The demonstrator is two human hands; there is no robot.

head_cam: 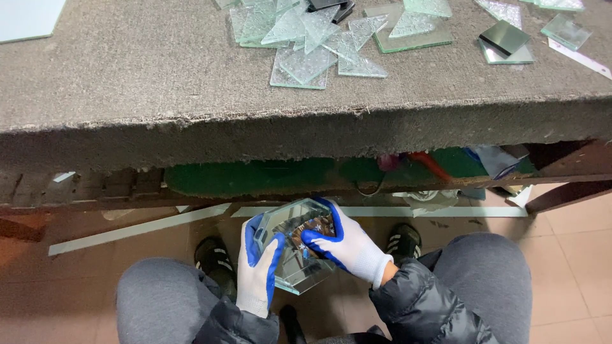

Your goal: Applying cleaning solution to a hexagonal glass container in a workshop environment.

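The person sits low in front of a workbench (127,95) covered in rough grey cloth. Both hands wear white gloves with blue palms, likely to keep sharp edges off the skin. The left hand (258,271) is wrapped around the left side of a stack of glass squares (294,245), fingers curled tight on its edge. The right hand (344,242) lies over the top, fingers pressed down on the glass, so the stack cannot slip. The stack is held in the air above the knees, below the front edge of the workbench. Near the far edge of the workbench lie many bumpy clear glass pieces (306,38) in a loose heap. Two black shoes (213,258) rest on the tiled floor (574,242).
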